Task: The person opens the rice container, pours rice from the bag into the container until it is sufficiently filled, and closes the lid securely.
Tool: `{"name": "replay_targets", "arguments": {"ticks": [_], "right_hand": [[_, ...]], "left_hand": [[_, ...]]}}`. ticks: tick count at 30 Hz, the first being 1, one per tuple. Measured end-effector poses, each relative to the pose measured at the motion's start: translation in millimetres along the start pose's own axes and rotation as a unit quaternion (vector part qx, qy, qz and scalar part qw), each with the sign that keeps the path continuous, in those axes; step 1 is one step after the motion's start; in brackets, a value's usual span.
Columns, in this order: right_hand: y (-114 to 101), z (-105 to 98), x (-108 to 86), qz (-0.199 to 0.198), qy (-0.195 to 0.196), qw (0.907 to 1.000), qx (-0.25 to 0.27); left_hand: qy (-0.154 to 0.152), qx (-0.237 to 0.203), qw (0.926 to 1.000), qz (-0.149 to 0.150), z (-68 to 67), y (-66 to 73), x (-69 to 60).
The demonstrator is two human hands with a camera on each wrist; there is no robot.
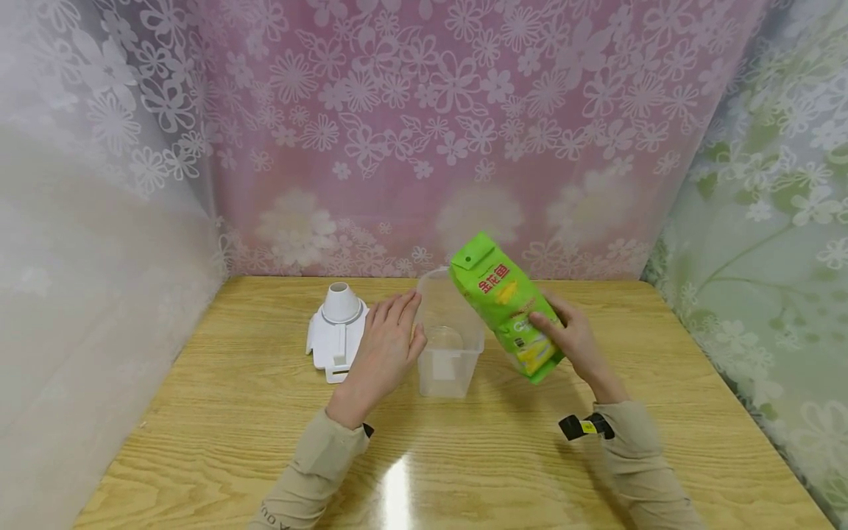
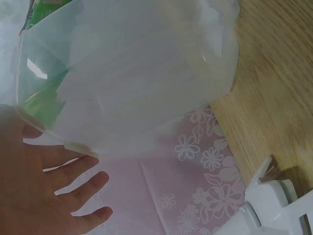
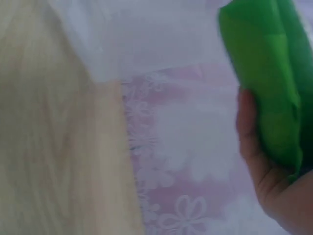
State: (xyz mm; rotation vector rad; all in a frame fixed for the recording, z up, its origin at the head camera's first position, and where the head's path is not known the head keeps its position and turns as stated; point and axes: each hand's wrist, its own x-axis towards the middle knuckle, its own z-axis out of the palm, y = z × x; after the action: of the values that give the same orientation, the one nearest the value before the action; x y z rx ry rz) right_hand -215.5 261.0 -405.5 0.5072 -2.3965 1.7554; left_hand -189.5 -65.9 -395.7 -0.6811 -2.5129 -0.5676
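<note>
My right hand grips a bright green packet with red characters and yellow pictures near its lower end. The packet leans to the left, its folded top near the rim of a clear plastic container. In the right wrist view the green packet fills the upper right, with the fingers wrapped along its side. My left hand is at the container's left rim, fingers extended. Seen from the left wrist, the left hand has its fingers spread beside the container's wall, touching near the rim.
A white plastic lid with a cone-shaped spout lies on the wooden table, left of the container. Floral curtains hang behind the table and along both sides.
</note>
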Motion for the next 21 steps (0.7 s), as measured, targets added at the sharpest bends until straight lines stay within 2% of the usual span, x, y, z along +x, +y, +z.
{"name": "replay_targets", "arguments": {"ticks": [3, 6, 8, 14, 18, 21], "right_hand": [[-9.6, -4.0, -0.6, 0.012, -0.026, 0.9993, -0.025], [-17.8, -3.4, -0.6, 0.015, -0.029, 0.9988, -0.035], [-20.7, -0.3, -0.5, 0.014, -0.01, 0.9988, -0.046], [-31.2, 14.0, 0.8, 0.018, 0.103, 0.9906, -0.088], [-30.5, 10.4, 3.9, 0.012, 0.122, 0.986, -0.113], [-35.0, 6.0, 6.4, 0.013, 0.117, 0.985, -0.126]], "left_hand": [[0.002, 0.002, 1.0, 0.002, 0.2, -0.1, 0.0], [0.001, 0.0, 1.0, 0.0, 0.2, 0.4, 0.3], [0.002, 0.0, 1.0, -0.001, 0.6, 0.4, 0.5], [0.003, 0.0, 1.0, -0.002, 1.0, 0.5, 1.1], [-0.005, -0.003, 1.0, -0.004, 0.6, 1.6, 1.4], [-0.01, -0.001, 0.9999, -0.006, 0.6, 2.0, 0.8]]}}
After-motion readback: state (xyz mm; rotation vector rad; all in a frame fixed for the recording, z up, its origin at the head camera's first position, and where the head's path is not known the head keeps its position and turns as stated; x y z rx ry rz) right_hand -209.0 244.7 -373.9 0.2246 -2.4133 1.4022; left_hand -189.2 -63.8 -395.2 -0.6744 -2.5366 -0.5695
